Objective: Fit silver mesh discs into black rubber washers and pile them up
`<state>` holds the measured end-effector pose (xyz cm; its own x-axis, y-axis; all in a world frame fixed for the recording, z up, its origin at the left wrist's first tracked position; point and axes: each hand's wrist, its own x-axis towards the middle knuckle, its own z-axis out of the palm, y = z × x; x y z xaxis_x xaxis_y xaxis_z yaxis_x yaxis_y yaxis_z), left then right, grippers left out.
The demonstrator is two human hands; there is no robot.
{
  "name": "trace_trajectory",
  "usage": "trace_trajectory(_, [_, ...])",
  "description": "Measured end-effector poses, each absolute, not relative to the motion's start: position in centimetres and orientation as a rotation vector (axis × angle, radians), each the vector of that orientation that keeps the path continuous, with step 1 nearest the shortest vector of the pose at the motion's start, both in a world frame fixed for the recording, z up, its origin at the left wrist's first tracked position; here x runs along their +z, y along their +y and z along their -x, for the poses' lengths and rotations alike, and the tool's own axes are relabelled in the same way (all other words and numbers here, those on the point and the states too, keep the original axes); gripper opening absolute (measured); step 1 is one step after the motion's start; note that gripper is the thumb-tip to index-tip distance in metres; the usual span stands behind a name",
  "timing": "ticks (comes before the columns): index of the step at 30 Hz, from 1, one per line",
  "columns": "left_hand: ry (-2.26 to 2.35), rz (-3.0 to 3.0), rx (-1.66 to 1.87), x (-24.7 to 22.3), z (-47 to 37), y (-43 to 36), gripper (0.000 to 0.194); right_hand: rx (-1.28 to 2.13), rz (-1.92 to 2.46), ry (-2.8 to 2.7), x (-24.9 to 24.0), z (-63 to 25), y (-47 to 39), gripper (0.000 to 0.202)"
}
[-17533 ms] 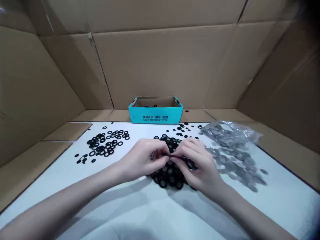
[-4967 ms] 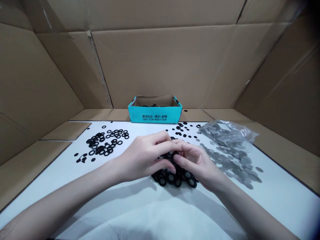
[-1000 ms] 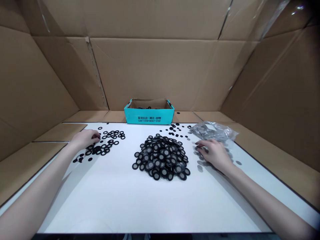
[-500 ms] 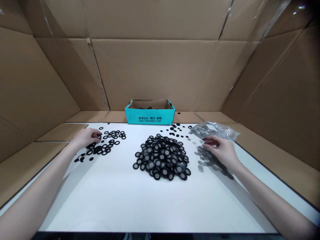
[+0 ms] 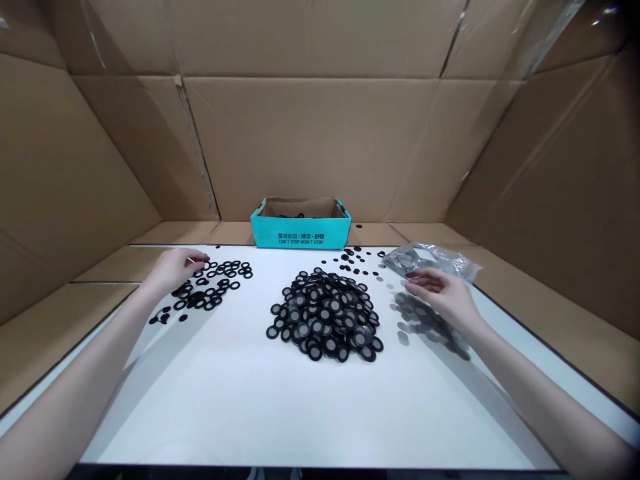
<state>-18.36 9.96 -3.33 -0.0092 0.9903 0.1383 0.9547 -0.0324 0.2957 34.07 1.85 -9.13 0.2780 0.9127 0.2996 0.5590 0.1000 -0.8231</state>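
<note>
At the far left of the table, my left hand (image 5: 176, 268) hovers over loose black rings (image 5: 229, 268), thumb and forefinger apart. The forefinger's tip reaches a ring at the group's back edge; whether it touches is too small to tell. On the right, my right hand (image 5: 445, 293) is held over loose grey translucent discs (image 5: 407, 308), in front of a clear plastic bag (image 5: 453, 261). Its thumb and fingertips stand apart, with nothing visible between them. Between both hands lies a big pile of black rings with grey centres (image 5: 325, 317).
A turquoise box (image 5: 300, 233) with dark pieces inside stands at the back middle. Small black discs (image 5: 346, 257) are scattered to its front right, and others (image 5: 183, 318) lie front left. Cardboard walls (image 5: 310, 147) enclose the white table (image 5: 300, 413) at the back and sides.
My left hand has moved slightly back, and its fingers now reach over the ring that lay behind them. My right hand's thumb and fingers have spread a little.
</note>
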Motion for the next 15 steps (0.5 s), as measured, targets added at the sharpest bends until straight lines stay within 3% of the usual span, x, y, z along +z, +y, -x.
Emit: trace_trajectory(15, [1.989,-2.161,0.531,-3.6,17.0,9.6,0.041,0.319,1.625,-1.352,-9.2,-34.0,1.3,0.021])
